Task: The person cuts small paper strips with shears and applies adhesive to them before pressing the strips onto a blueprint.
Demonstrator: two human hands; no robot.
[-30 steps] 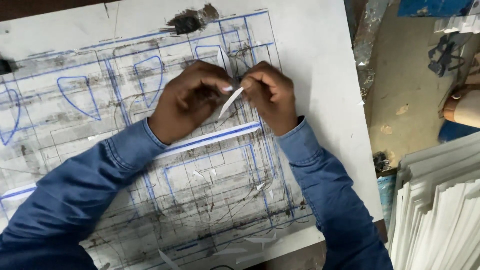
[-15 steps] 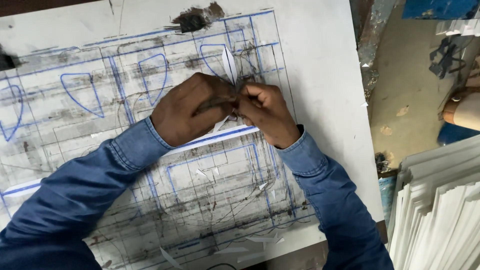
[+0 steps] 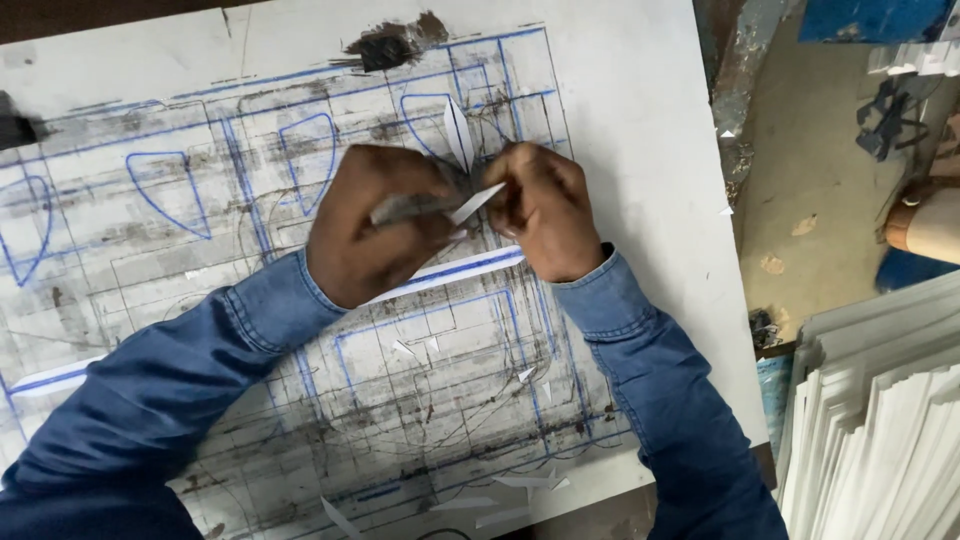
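Near worktop [image 3: 620, 90] far edge: left hand [image 3: 375, 225] grip tight on grey blade [image 3: 415, 207], right hand [image 3: 545, 210] pinching white strip [image 3: 477, 203]. Risk: blade slipping toward right fingers, strip tearing.

**Soft, even daylight, mild blur**

Diffuse light falls evenly over the white cutting board [image 3: 640, 120], with no glare. Only faint shadows sit beneath the left hand [image 3: 375, 225] and right hand [image 3: 545, 210]. Both hands look slightly soft; the edges show little distortion.
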